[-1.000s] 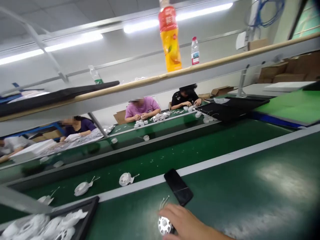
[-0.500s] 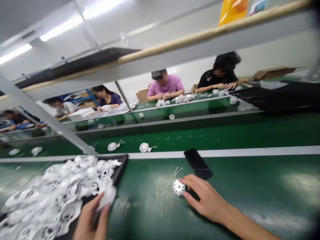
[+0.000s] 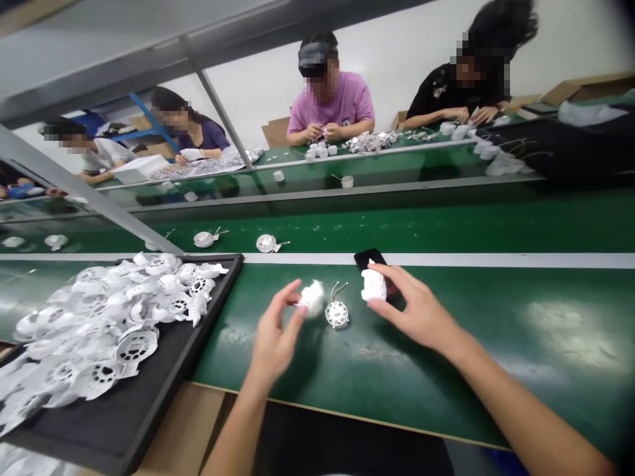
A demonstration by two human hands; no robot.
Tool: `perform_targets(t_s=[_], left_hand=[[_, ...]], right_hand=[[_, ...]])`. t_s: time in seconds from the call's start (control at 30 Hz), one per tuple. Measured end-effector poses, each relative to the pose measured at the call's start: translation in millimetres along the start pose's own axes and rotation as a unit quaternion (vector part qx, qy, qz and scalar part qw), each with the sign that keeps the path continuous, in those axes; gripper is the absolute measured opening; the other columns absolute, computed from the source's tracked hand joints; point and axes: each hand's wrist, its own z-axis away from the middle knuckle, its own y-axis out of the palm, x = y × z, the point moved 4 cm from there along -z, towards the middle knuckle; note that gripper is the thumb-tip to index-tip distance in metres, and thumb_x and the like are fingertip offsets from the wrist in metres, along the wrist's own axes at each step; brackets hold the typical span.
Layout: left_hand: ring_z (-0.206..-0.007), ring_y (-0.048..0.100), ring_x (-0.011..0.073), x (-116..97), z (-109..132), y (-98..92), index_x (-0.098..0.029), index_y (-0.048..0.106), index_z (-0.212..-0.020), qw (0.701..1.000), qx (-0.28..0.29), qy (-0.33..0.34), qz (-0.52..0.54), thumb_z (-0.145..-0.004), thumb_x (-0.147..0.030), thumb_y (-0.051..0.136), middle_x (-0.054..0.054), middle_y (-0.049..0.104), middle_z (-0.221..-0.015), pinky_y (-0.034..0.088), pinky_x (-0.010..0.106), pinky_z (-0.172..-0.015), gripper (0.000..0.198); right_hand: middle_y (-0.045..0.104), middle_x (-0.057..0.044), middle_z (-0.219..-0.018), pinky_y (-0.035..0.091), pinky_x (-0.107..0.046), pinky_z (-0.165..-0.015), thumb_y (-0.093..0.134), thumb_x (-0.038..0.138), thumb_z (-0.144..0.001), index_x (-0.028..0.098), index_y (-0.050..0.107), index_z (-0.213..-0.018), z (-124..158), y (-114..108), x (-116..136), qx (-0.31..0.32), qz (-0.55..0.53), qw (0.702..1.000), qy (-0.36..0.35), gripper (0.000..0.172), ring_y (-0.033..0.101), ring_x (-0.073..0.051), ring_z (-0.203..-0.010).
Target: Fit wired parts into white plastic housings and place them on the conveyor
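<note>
My left hand (image 3: 280, 324) pinches a white plastic part (image 3: 311, 297), blurred by motion, between thumb and fingers. In my right hand (image 3: 414, 301) is another white plastic piece (image 3: 374, 284), gripped at its right side and raised over the table. Between the hands a round silver-and-white wired part (image 3: 337, 315) lies on the green tabletop, its slotted face up and two thin wires pointing away from me. Neither hand touches it. Partly covered by my right hand, a black phone (image 3: 366, 258) lies behind the held piece.
A black tray (image 3: 173, 370) heaped with white plastic shells (image 3: 104, 330) stands at the left. Beyond a pale rail (image 3: 307, 259), wired white units (image 3: 266, 243) rest on a green belt (image 3: 317, 228). Several people sit working across from me. A slanted metal post (image 3: 99, 192) rises at the left.
My left hand has moved right from the tray with its white part. My right hand has left the round wired part and now holds a white piece. The view has tilted down.
</note>
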Motion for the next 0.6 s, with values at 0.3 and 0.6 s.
perform_targets(t_s=[0.3,0.6], left_hand=[[-0.130,0.052,0.0323,27,-3,-18.6,-0.023,0.053,-0.148,0.917,-0.002,0.146,-0.370,-0.095,-0.040,0.068,0.015,0.057,-0.139,0.037,0.050,-0.113,0.058],[-0.126,0.050,0.0309,26,3,64.1,-0.023,0.021,-0.166,0.959,0.181,0.099,-0.195,-0.087,-0.033,0.074,0.013,0.059,-0.136,0.033,0.050,-0.115,0.096]], right_hand=[[0.059,-0.016,-0.128,0.057,-0.041,-0.090,0.050,0.076,-0.091,0.023,0.059,-0.141,-14,-28,-70,0.050,0.168,0.970,0.169,0.073,0.061,-0.030,-0.116],[0.057,-0.006,-0.129,0.055,-0.033,-0.107,0.074,0.056,-0.087,0.029,0.059,-0.136,-10,67,22,0.121,-0.036,0.992,-0.023,0.058,0.060,-0.017,-0.120]])
